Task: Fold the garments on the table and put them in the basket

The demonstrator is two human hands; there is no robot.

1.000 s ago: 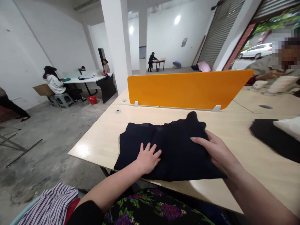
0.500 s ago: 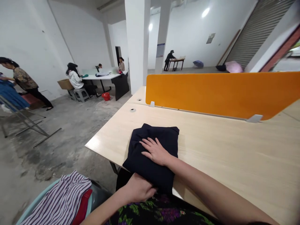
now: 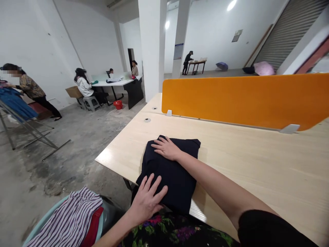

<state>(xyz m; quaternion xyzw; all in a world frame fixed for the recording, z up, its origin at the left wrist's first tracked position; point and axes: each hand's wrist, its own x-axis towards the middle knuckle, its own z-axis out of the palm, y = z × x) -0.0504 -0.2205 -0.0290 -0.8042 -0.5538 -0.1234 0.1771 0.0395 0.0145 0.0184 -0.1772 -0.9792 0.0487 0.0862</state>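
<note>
While both palms press flat, fingers spread, dark garment (image 3: 169, 171) lies folded into compact rectangle at desk (image 3: 257, 161) front-left corner; left hand (image 3: 147, 199) on near end, right hand (image 3: 166, 148) on far; folding looks nearly complete.

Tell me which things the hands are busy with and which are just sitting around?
Busy with: the left hand and right hand lie flat on the folded dark cloth on the table.

Just sitting around: striped shirt in the basin, orange divider, red bucket.
</note>
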